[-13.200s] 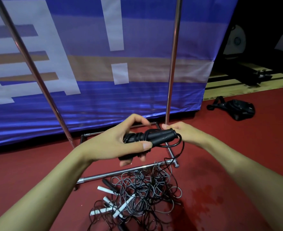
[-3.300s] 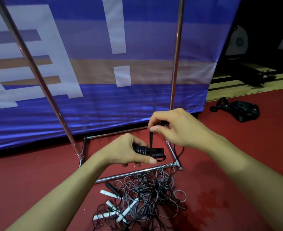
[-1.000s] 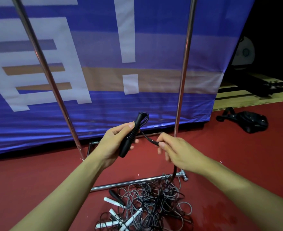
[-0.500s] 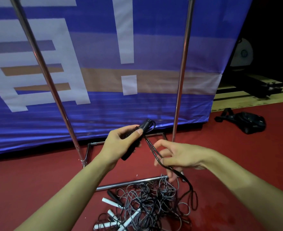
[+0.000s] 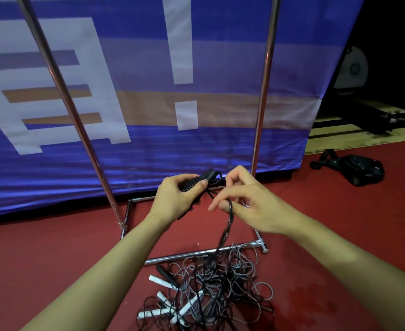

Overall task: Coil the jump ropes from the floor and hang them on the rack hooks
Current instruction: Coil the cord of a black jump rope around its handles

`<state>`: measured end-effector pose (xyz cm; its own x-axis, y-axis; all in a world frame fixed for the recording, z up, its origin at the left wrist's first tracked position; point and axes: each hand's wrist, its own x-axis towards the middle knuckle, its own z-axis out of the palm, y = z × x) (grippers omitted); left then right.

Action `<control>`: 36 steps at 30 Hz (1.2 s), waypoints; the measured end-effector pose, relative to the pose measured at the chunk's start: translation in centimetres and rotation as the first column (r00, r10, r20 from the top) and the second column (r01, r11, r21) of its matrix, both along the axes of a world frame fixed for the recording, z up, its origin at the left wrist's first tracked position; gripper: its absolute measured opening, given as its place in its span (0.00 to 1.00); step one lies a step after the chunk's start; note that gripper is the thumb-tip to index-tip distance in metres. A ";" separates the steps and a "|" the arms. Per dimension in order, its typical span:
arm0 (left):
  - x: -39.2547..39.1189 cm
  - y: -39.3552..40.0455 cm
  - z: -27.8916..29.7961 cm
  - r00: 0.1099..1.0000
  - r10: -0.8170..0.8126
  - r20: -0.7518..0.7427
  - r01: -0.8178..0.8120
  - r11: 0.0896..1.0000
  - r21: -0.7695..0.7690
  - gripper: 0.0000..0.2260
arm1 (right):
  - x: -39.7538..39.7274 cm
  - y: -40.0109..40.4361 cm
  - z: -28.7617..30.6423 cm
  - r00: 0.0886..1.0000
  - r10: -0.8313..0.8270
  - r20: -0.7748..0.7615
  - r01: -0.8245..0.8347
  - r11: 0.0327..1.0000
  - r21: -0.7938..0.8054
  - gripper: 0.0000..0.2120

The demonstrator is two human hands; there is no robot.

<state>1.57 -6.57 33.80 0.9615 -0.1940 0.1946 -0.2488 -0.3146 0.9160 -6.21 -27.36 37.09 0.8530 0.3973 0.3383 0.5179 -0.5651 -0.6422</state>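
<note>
My left hand [image 5: 176, 195] grips the black ribbed handles [image 5: 202, 179] of a jump rope, held level in front of the rack. The black cord [image 5: 225, 231] leaves the handles, runs through my right hand [image 5: 249, 201], which pinches it between thumb and finger, then drops to a tangled pile of jump ropes [image 5: 211, 290] on the red floor. Several white handles [image 5: 159, 281] and one black handle lie in that pile. The chrome rack has two upright poles [image 5: 263, 84] and a base bar [image 5: 196, 253]; its hooks are out of view.
A blue banner [image 5: 149, 91] hangs right behind the rack. A black bag [image 5: 356, 169] lies on the floor at the right. Wooden boards and dark equipment [image 5: 368, 123] sit at the far right. Red floor spreads left and right of the pile.
My right hand rose from near the pile up beside the handles, drawing the black cord with it. My left hand tipped the handles from slanted to more level.
</note>
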 end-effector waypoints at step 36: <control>3.6 5.7 -5.6 0.995 -0.100 -0.028 0.092 0.722 0.686 0.16 | 0.0 1.2 5.7 0.900 0.226 -0.374 0.296 0.313 0.902 0.15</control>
